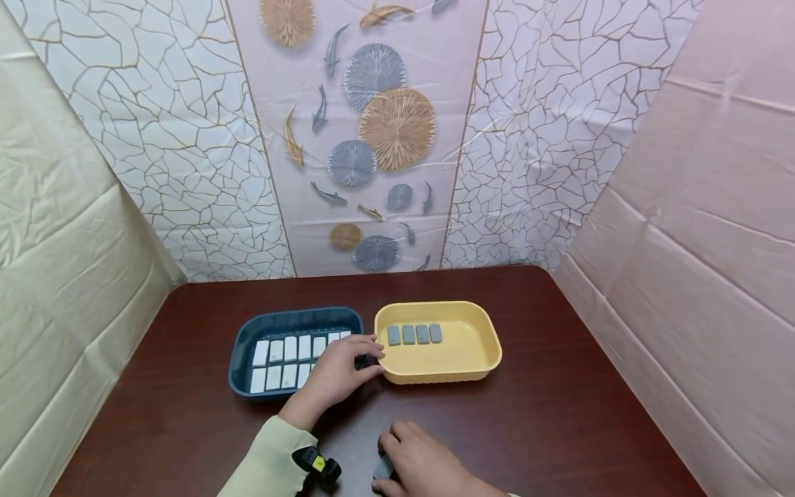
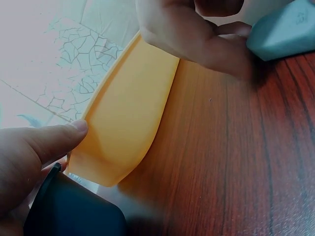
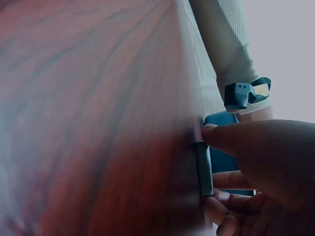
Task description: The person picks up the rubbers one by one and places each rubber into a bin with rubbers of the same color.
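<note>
My left hand (image 1: 341, 369) holds the left end of a yellow tray (image 1: 491, 345), thumb and fingers at its rim. Part of that grip is hidden in the left wrist view. My right hand (image 1: 428, 462) is low at the front of the table, fingers and thumb around a small grey tile (image 1: 383, 469). The right wrist view shows the tile (image 3: 204, 169) at table level between thumb and fingers. Several grey tiles (image 1: 408, 335) stand in a row along the yellow tray's back left.
Left of the yellow tray stands a dark blue tray (image 1: 239, 366) with several white tiles (image 1: 290, 348) in two rows, partly covered by my left hand. Both trays are on a dark red wooden table (image 1: 559, 414). Patterned cloth (image 1: 373, 138) hangs behind it.
</note>
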{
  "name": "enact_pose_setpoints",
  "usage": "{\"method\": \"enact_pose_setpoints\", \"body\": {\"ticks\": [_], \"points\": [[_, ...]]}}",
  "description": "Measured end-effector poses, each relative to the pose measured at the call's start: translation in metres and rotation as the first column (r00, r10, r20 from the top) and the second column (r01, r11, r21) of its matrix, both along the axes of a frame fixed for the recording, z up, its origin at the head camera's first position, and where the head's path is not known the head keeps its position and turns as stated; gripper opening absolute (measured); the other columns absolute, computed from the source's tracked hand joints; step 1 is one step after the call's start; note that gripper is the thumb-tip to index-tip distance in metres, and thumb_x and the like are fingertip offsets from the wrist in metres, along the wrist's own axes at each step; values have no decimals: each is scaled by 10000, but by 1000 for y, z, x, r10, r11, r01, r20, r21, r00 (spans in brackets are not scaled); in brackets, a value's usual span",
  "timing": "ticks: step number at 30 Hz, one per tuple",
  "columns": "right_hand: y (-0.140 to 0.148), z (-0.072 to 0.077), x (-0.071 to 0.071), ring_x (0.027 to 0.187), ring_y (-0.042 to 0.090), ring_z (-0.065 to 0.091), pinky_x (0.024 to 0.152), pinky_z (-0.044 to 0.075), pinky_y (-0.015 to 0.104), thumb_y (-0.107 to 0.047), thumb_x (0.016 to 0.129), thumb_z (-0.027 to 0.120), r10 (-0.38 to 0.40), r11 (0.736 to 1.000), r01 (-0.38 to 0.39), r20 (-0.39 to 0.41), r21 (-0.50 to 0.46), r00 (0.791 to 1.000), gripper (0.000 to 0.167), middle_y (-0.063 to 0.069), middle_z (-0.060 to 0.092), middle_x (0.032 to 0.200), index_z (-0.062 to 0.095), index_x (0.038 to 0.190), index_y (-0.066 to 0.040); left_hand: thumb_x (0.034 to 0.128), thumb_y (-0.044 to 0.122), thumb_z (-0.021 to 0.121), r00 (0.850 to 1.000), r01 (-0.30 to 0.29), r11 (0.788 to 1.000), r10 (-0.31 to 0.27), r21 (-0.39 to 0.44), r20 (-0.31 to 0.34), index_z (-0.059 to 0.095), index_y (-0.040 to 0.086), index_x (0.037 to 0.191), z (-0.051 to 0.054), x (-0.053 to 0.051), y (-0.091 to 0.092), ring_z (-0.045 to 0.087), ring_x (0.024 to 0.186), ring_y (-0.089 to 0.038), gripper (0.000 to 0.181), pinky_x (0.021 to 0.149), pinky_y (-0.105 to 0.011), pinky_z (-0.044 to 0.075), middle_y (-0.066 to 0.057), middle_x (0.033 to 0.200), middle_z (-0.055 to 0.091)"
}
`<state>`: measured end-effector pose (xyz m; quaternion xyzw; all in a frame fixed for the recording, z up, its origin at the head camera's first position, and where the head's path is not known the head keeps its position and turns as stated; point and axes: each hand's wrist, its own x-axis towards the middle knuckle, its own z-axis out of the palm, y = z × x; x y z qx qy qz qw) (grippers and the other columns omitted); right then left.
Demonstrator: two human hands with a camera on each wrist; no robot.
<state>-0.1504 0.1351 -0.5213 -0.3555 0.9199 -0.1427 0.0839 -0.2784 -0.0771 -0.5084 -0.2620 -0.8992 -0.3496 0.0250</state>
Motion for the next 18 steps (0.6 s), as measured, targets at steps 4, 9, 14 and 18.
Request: {"method": "enact_pose_setpoints", "body": {"ticks": [4, 9, 14, 18], "points": [[-1, -1, 1, 806, 20, 437, 689, 443, 205, -545, 1008, 772, 3, 1000, -2, -43, 8, 999, 402, -104, 491, 959, 692, 1126, -168, 977, 242, 871, 1000, 1, 1000, -1, 5, 2, 852, 152, 1223, 0, 0, 0, 623, 1392, -248, 262, 1146, -559, 513, 4, 1358, 753], [0, 3, 1, 828, 35, 484, 706, 480, 223, -556, 992, 785, -5, 1000, 6, -90, 6, 996, 423, -90, 523, 966, 697, 1103, -157, 976, 254, 873, 1000, -5, 1000, 5, 5, 9, 854, 157, 1222, 0, 0, 0, 625, 1388, -236, 266, 1146, -549, 516, 27, 1347, 754], [12, 25, -9, 889, 58, 554, 767, 545, 267, -433, 941, 869, -74, 990, 47, -205, -131, 976, 377, -91, 576, 1002, 713, 1115, -138, 978, 265, 871, 1000, 7, 1000, -7, 0, -8, 855, 160, 1218, 0, -1, 0, 633, 1379, -223, 262, 1146, -532, 517, 46, 1336, 757], [32, 48, -30, 902, 94, 605, 800, 580, 313, -288, 871, 939, -183, 962, 103, -317, -253, 931, 384, -46, 640, 1035, 723, 1125, -99, 975, 264, 875, 1000, 8, 1000, -8, -6, -22, 858, 160, 1210, -2, -2, 0, 639, 1371, -216, 258, 1145, -522, 519, 49, 1326, 763]]}}
